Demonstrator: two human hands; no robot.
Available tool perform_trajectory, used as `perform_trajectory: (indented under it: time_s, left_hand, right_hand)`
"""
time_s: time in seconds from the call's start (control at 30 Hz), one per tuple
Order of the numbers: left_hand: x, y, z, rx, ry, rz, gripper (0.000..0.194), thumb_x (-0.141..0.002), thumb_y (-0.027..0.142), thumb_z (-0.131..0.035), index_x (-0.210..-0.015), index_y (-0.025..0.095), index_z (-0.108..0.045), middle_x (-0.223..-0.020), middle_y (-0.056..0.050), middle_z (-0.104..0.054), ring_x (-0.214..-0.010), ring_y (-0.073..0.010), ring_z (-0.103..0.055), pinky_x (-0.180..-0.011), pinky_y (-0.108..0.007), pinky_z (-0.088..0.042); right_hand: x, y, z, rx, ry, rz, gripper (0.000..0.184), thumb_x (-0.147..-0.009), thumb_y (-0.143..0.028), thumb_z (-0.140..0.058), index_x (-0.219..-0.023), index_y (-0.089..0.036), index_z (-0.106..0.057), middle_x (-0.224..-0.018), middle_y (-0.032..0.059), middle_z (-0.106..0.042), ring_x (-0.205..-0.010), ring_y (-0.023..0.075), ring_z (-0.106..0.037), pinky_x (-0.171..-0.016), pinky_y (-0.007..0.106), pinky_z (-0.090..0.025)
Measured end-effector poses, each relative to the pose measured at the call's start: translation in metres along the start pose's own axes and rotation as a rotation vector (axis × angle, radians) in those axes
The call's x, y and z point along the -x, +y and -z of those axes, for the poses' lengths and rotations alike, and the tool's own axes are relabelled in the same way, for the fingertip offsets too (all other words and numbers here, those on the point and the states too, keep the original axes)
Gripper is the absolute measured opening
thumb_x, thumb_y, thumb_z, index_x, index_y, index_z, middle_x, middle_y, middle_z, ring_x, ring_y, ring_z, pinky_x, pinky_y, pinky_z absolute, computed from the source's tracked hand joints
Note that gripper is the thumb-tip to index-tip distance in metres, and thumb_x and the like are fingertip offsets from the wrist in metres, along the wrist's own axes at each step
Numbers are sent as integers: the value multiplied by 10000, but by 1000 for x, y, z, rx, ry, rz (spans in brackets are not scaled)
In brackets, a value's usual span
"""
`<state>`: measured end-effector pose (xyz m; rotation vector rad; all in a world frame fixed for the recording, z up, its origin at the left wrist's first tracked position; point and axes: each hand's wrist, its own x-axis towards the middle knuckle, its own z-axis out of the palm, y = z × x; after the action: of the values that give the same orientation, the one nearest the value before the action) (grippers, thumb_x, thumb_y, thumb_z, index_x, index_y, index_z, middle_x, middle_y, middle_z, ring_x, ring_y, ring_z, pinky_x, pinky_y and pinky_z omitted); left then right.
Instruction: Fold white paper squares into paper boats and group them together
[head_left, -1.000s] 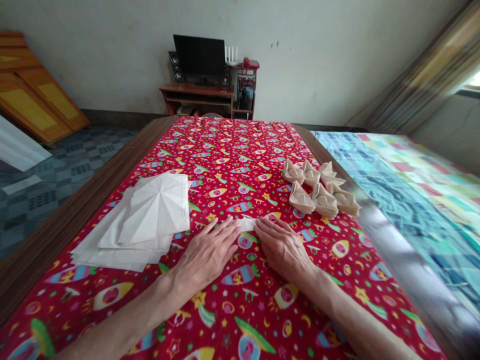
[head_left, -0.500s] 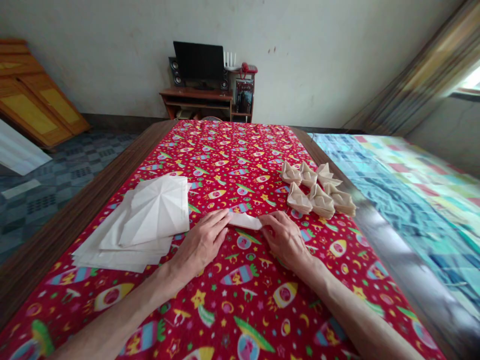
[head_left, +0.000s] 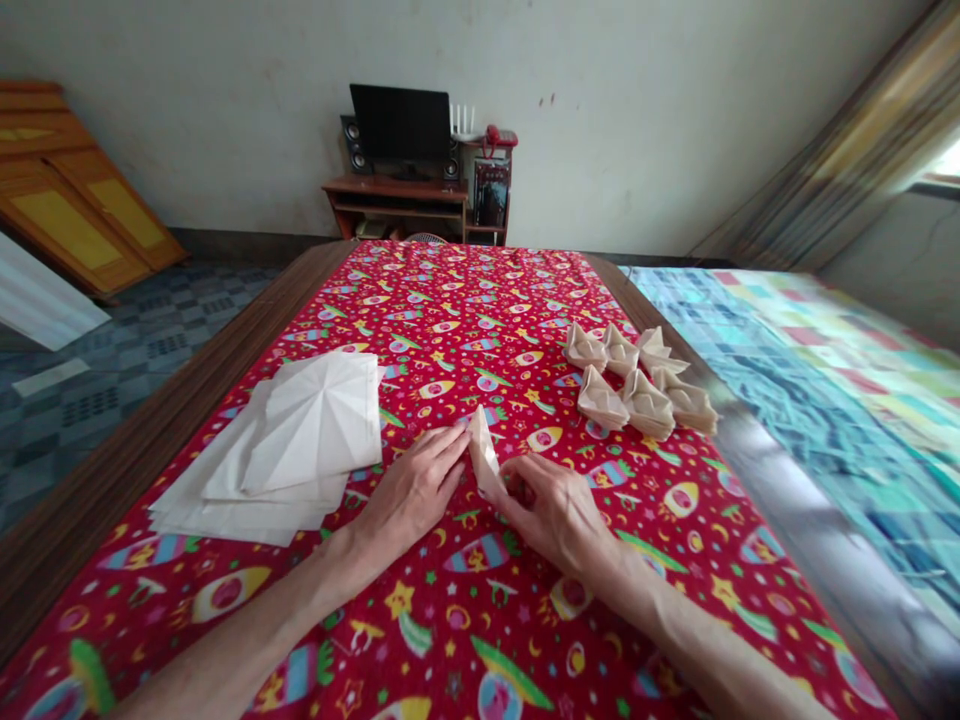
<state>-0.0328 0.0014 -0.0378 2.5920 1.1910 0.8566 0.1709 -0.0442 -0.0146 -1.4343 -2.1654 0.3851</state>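
A narrow folded strip of white paper (head_left: 484,455) stands at a slant between my hands, its pointed end away from me. My right hand (head_left: 551,505) pinches its near end between thumb and curled fingers. Stretched out low over the cloth, my left hand (head_left: 420,470) has its fingertips against the strip's left side near the point; whether they press on it is hard to see. To the left lies a stack of creased white paper sheets (head_left: 315,420), the top one with folds fanning from its middle. Several folded paper pieces (head_left: 626,385) stand in two rows at the right.
A red patterned cloth (head_left: 480,600) covers the wooden table (head_left: 247,330). Along the right side is a bed (head_left: 787,370) with a blue patchwork cover. By the far wall, a small desk (head_left: 397,187) carries a monitor (head_left: 401,125). A wooden cabinet (head_left: 82,190) is at the left.
The paper strip has turned from lying crosswise to pointing away from me. My right hand has come nearer and slightly left with its end; my left hand has shifted only a little.
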Motion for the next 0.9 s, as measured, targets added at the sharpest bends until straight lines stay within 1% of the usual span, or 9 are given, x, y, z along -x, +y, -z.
perform_trajectory:
  time_s: [0.1,0.23,0.3,0.4,0.5,0.63,0.73,0.83,0.9]
  left_hand:
    - [0,4,1,94,42,62,379,-916,199,-397,-1253,113,-547,-1275,-142,-581,-1180,-237,-548,-1015,-415,-462]
    - [-6,18,8,411,7,317,464,-915,376,-442,-1276,91,-504,-1143,-148,-640,-1020,-223,-639,-893,-357,-529]
    - [-11,26,13,573,-26,408,492,-895,444,-461,-1246,103,-511,-1103,-129,-643,-952,-210,-653,-815,-318,-545]
    - [-18,34,18,647,-75,433,400,-885,433,-470,-1118,122,-564,-1050,-106,-643,-884,-198,-641,-754,-283,-521]
    - [-22,36,20,576,-104,410,282,-910,361,-409,-910,146,-591,-866,-56,-644,-756,-171,-604,-695,-261,-474]
    - [-19,31,15,499,-91,367,325,-922,300,-333,-684,167,-510,-680,-6,-551,-627,-132,-511,-613,-236,-405]
    - [-16,27,9,474,-102,342,306,-913,276,-345,-684,162,-513,-672,-1,-534,-617,-124,-506,-589,-223,-377]
    - [-14,27,6,440,-108,338,297,-916,258,-351,-709,154,-537,-685,-10,-537,-608,-122,-515,-579,-220,-370]
    - [-14,29,6,401,-100,307,296,-916,243,-357,-705,152,-543,-698,-21,-545,-617,-126,-526,-591,-221,-378]
  right_hand:
    - [0,1,-9,87,27,62,175,-915,-286,-504,-779,-191,-559,-726,-1,-583,-616,109,-511,-568,233,-333]
    - [-4,3,-11,292,139,194,205,-922,-209,-463,-735,-187,-545,-689,7,-555,-600,120,-470,-550,260,-285]
    - [-5,0,-8,388,130,283,212,-912,-161,-450,-719,-189,-533,-679,11,-541,-603,132,-446,-546,277,-258]
    - [-4,-7,-4,445,67,344,178,-881,-108,-463,-735,-187,-528,-685,11,-540,-616,144,-435,-548,290,-238]
    - [-3,-12,-3,421,62,348,184,-891,-140,-473,-722,-188,-528,-665,3,-538,-591,139,-433,-540,292,-234]
    - [-3,-10,-3,253,119,288,298,-947,-263,-435,-666,-191,-505,-609,-15,-514,-525,107,-419,-514,268,-248]
    - [-4,-5,-3,125,168,157,241,-943,-282,-447,-731,-191,-514,-647,-15,-534,-556,98,-460,-540,235,-301]
    - [-7,0,-5,18,274,-5,143,-880,-329,-548,-868,-190,-519,-763,9,-578,-662,121,-523,-625,230,-371]
    - [-10,2,-7,-95,246,-96,166,-825,-332,-604,-865,-193,-523,-748,-4,-577,-643,119,-521,-607,222,-380]
